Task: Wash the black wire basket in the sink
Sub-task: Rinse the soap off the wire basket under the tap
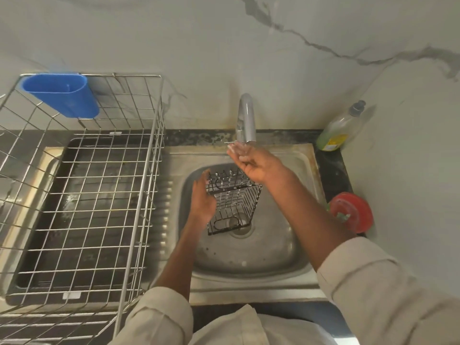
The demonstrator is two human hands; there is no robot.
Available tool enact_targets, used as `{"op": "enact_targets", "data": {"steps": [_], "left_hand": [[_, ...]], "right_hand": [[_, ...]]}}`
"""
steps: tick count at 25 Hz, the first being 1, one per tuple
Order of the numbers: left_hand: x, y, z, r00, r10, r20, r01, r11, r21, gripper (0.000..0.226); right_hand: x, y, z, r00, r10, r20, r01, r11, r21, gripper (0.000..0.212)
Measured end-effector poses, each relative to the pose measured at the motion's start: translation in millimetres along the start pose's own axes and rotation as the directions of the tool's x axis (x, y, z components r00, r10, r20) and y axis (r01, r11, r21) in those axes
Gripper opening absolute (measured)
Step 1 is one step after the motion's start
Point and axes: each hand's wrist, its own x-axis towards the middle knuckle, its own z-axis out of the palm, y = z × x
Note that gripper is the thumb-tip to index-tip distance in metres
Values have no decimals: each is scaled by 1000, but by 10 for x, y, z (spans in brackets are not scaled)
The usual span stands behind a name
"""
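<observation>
The black wire basket (232, 200) stood tilted in the steel sink (296, 247), its lower end over the drain (241, 226). The left hand (202, 200) lay against the basket's left side with straight fingers, steadying it without a closed grip. The right hand (251, 161) was raised above the basket under the spout of the tap (246, 118), fingers loosely curled and holding nothing; whether water ran over it was hard to tell through the blur.

The likeliest trouble was the basket tipping over. With only 1 flat hand propping it and wet steel beneath, it could slide or fall flat in the bowl. Water striking the raised hand could also splash out onto the worktop (333, 170) and the rolled beige sleeves (368, 282).

The surface was a dark worktop set against a pale marble-veined wall. To the left, a large steel dish rack (99, 195) sat over a black tray, with a blue plastic cutlery holder (62, 94) hung on its rear corner. On the right stood a bottle of green dish liquid (341, 130) and, nearer, a red round container (352, 211).
</observation>
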Motion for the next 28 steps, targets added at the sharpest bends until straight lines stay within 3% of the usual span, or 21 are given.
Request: {"op": "enact_targets", "data": {"steps": [1, 2, 3, 5, 7, 11, 13, 17, 19, 22, 25, 28], "left_hand": [[-173, 215, -81, 1000, -24, 2, 24, 1000, 10, 99], [-250, 291, -105, 1000, -26, -1, 26, 1000, 0, 98], [-321, 351, -123, 999, -35, 7, 35, 999, -1, 97], [-369, 396, -106, 998, -54, 19, 53, 998, 25, 95], [-385, 461, -81, 997, -70, 30, 70, 997, -17, 93], [-404, 460, -47, 998, -61, 15, 62, 998, -26, 92], [-412, 455, -27, 999, -30, 12, 30, 999, -25, 93], [-382, 433, -16, 1000, -7, 3, 7, 1000, -7, 91], [-363, 396, -12, 1000, 19, -1, -19, 1000, 9, 90], [-296, 359, 10, 999, 39, 5, -39, 999, -13, 90], [-259, 427, 7, 997, 27, 66, -21, 996, -86, 92], [-243, 533, -40, 989, 97, 116, -68, 970, -234, 71]], "right_hand": [[46, 32, 33, 997, -77, -28, 69, 976, -207, 29], [79, 69, 28, 981, -189, -45, 148, 880, -450, 18], [115, 98, -2, 948, -317, -29, 220, 719, -659, 11], [160, 107, -57, 877, -472, 87, 312, 423, -851, 17], [161, 61, -62, 886, -434, 162, 325, 334, -885, 17], [170, 11, -71, 918, -371, 138, 302, 432, -850, 15], [162, 32, -79, 894, -417, 165, 325, 349, -879, 13], [172, 67, -63, 819, -420, 390, 415, -33, -909, 7], [155, 82, -89, 797, -468, 381, 407, -49, -912, 3], [95, 80, -162, 718, -588, 371, 422, -56, -905, 30], [60, 57, -199, 841, -355, 409, 406, -85, -910, 28], [105, -35, -320, 903, -110, 416, 382, -238, -893, 28]]}}
